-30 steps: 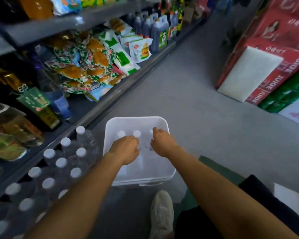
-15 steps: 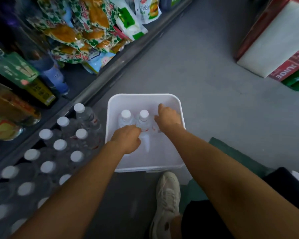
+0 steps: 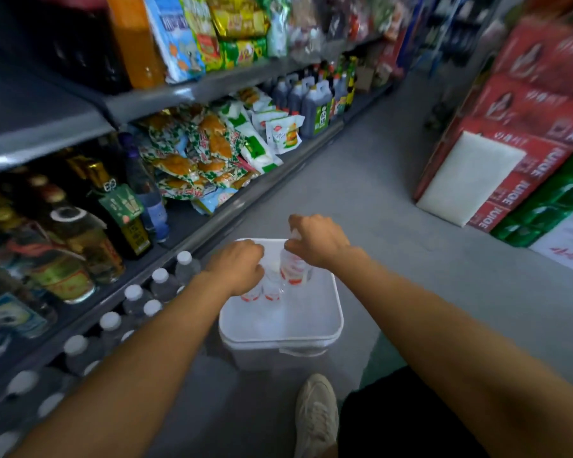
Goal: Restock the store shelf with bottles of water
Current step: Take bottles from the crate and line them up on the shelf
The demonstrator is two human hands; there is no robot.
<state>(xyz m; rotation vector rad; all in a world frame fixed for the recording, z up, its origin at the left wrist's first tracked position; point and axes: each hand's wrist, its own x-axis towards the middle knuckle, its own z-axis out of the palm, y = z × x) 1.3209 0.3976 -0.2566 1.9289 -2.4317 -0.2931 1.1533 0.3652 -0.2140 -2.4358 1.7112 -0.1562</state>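
A white square bucket (image 3: pixel 280 335) stands on the grey floor in front of me. My left hand (image 3: pixel 237 267) grips the tops of two clear water bottles (image 3: pixel 262 290) with red-and-white labels, raised partly above the bucket's rim. My right hand (image 3: pixel 316 239) holds a third water bottle (image 3: pixel 295 269) by its cap, also raised over the bucket. On the lowest shelf at the left, rows of white-capped water bottles (image 3: pixel 136 302) stand upright.
The grey shelf unit (image 3: pixel 212 223) at the left carries liquor bottles, snack bags and dark jugs. Red juice cartons (image 3: pixel 523 127) and green cases are stacked at the right. My shoe (image 3: pixel 316 414) is just below the bucket. Grey aisle floor runs ahead.
Both hands have risen out of the bucket with bottles in them. The camera has tilted up, so more of the shelves and aisle shows.
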